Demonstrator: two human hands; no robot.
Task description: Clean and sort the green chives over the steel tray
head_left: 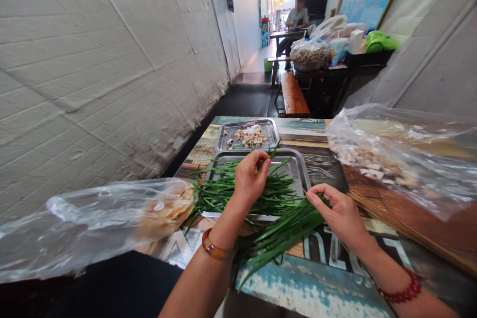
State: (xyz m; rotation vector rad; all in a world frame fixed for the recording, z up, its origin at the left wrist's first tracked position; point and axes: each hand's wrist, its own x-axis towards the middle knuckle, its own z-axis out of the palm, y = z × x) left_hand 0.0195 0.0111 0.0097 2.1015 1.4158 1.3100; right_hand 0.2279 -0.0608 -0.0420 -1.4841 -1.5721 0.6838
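Note:
My left hand [251, 179] is closed in a pinch above the front metal tray [303, 174], with a green chive blade showing at its fingertips. Long garlic chives [231, 191] lie heaped across that tray and spill over its near edge. To the right, my right hand [337, 208] grips the end of a chive bundle [286, 233] between thumb and fingers; the blades fan out toward the lower left. A thin stick tip shows by the right thumb, though most of it is hidden. Bamboo skewers [413, 236] lie on the table right of this hand.
Behind, a smaller metal tray [219, 141] holds chopped pale pieces. A clear bag [160, 208] with yellowish food lies left, another bag [395, 159] with pale pieces right. Beyond are a wooden bench [293, 94], a loaded side table [335, 72] and a seated person [297, 17].

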